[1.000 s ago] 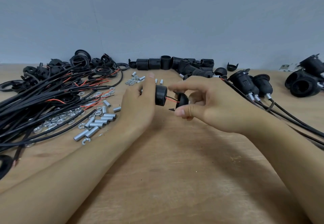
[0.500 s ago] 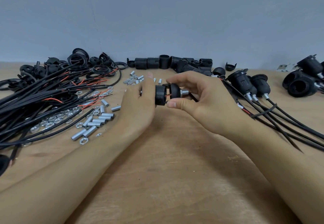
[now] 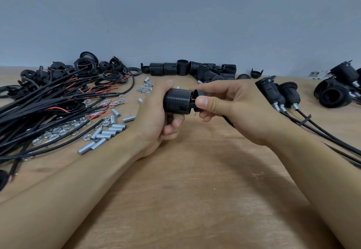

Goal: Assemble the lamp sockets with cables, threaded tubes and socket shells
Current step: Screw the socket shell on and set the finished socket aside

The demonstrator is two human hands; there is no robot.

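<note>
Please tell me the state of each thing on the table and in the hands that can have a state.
left hand: grips the threaded shell
threaded shell: held on its side, above the table
right hand: pinches the socket cap
socket cap: at the shell's end, red wire visible in the gap
finished sockets: lying down, cables attached
threaded tubes: loose
cables: piled

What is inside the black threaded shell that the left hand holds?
At the open right end of the threaded shell, a red wire shows, leading toward the cap pinched by the right hand. The left hand and shell wall hide the rest.
</note>
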